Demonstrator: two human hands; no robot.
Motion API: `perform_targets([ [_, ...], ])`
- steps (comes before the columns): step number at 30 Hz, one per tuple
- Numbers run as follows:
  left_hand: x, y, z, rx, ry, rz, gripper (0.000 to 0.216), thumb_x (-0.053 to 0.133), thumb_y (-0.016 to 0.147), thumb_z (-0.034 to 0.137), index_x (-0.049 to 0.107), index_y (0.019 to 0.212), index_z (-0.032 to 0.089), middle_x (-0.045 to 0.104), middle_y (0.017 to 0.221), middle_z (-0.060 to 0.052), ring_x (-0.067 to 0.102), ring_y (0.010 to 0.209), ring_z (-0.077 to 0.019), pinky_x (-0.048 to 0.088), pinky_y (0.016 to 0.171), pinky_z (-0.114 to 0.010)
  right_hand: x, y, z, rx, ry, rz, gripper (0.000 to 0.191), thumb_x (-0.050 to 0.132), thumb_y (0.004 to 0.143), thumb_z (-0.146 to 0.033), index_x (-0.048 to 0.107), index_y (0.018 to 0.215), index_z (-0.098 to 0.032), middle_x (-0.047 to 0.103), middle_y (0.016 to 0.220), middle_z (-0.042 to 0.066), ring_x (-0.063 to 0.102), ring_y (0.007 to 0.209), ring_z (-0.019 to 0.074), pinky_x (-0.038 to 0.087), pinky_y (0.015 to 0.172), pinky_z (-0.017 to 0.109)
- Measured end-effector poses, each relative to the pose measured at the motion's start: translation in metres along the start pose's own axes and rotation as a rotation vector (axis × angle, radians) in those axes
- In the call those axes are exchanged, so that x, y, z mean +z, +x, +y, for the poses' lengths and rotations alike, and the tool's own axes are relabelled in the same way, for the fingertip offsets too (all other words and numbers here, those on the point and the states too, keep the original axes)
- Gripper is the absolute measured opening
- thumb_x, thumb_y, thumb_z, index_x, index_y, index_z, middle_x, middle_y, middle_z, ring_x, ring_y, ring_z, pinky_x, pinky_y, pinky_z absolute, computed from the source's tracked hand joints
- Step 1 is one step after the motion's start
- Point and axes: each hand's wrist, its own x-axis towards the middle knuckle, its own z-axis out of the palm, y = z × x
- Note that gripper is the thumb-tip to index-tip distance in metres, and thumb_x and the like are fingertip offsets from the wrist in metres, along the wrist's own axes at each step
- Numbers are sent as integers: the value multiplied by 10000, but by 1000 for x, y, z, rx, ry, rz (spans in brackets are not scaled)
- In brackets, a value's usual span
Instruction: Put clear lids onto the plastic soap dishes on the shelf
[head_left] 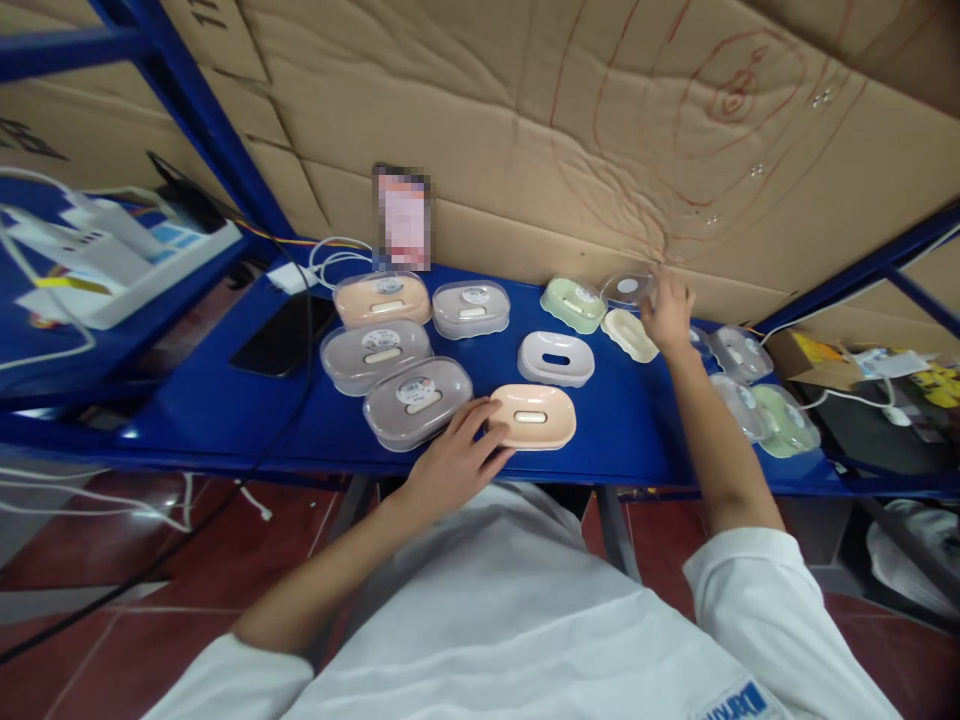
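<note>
At the table's front edge, my left hand [463, 452] grips the left end of an open peach soap dish [556, 418], with the thumb and fingertips at its rim. A small pale bar lies over the slot in that dish. Farther back, my right hand [669, 308] is closed at the right side of a clear lid [626, 288] bearing a round white label; the exact finger contact is partly hidden. Below the lid lies an open cream soap dish [628, 335]. An uncovered whitish soap dish [536, 362] with an open slot sits between my hands.
Lidded soap dishes stand left, including a peach one [360, 300] and several greyish ones [390, 425]. A lidded green dish [562, 300] is at the back, and more lie right [784, 420]. A phone [405, 220] leans on the cardboard [480, 130]; a black cable [309, 350] crosses left.
</note>
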Motion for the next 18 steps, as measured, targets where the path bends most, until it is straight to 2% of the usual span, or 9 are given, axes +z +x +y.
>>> perform_targets([
  [2,0,0,0,9,0,-1,149,648,1079,280,651,1181,173,639,1400,-184,628,1383,-345,608,1137,-516,8,11,7,31,-9,-12,477,459,1084,-252,571,1475,-3,597,1499,325,534,1411,312,313,1204,544],
  [5,0,0,0,8,-3,9,142,653,1072,266,653,1176,169,647,1387,-187,629,1382,-350,613,1127,-519,17,10,11,84,-18,37,413,485,1085,-309,675,1286,-2,621,1398,342,543,1322,312,327,1136,545],
  [8,-1,1,0,-2,-17,9,153,667,1062,260,653,1188,173,645,1395,-188,630,1388,-351,604,1140,-524,18,-3,12,50,9,95,318,508,1076,-309,710,1087,-65,670,1291,287,570,1248,292,376,1093,512],
  [10,-1,1,1,-5,-13,8,166,670,1062,267,647,1198,175,649,1389,-183,635,1382,-347,600,1145,-517,15,-24,6,-13,58,145,285,502,1079,-320,692,1052,-109,699,1213,241,618,1188,283,445,1054,482],
  [12,-1,2,2,-4,1,10,202,669,1066,279,631,1234,174,662,1370,-176,650,1359,-339,603,1137,-500,9,-56,-11,-121,125,225,238,517,1080,-334,677,1061,-159,723,1153,190,663,1138,287,503,1020,478],
  [14,0,1,3,-15,15,28,283,672,1066,297,604,1314,179,672,1361,-170,672,1327,-328,618,1109,-470,0,-96,-37,-345,210,284,163,578,1070,-334,686,1062,-212,750,1108,138,696,1111,289,530,1001,483],
  [16,2,0,4,-39,31,54,407,682,1062,324,557,1426,189,664,1395,-176,690,1312,-318,636,1070,-439,-9,-134,-68,-634,276,243,66,647,1051,-293,702,1069,-261,774,1089,83,717,1088,263,542,957,445],
  [18,4,-1,4,-50,47,81,520,681,1063,346,496,1524,191,632,1467,-200,690,1330,-319,648,1044,-423,-17,-162,-96,-802,326,210,77,679,1045,-255,713,1112,-272,779,1090,63,717,1078,239,538,933,413],
])
